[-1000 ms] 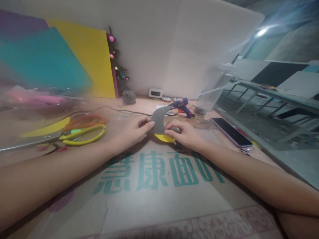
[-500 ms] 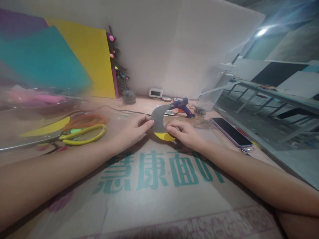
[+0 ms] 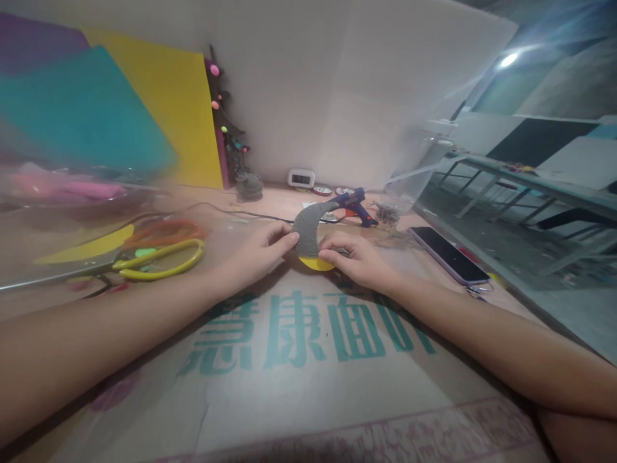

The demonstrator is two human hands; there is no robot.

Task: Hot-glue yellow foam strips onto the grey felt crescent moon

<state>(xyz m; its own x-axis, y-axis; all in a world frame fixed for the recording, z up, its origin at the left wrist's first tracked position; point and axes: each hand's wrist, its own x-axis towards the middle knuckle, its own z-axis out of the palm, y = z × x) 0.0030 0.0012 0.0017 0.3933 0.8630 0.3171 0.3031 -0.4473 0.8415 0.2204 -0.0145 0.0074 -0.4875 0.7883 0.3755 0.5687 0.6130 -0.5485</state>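
Note:
My left hand [image 3: 260, 254] and my right hand [image 3: 354, 257] meet at the middle of the table, both pinching a grey curved felt piece [image 3: 308, 228] that stands up between the fingertips. A small yellow cut-out [image 3: 318, 263] lies under the grey piece, against my right thumb. Both forearms rest on a flattened cardboard sheet [image 3: 308, 360] with green printed characters.
Yellow-handled scissors [image 3: 159, 257] and an orange ring lie at the left by a yellow scrap. A blue glue gun [image 3: 355, 204], a small clock [image 3: 301, 178] and tape rolls sit at the back. A phone [image 3: 448, 254] lies at the right. Teal and yellow sheets [image 3: 159, 109] lean on the wall.
The grey piece has turned slightly between my fingertips, and the hands have shifted a little. Nothing else moved.

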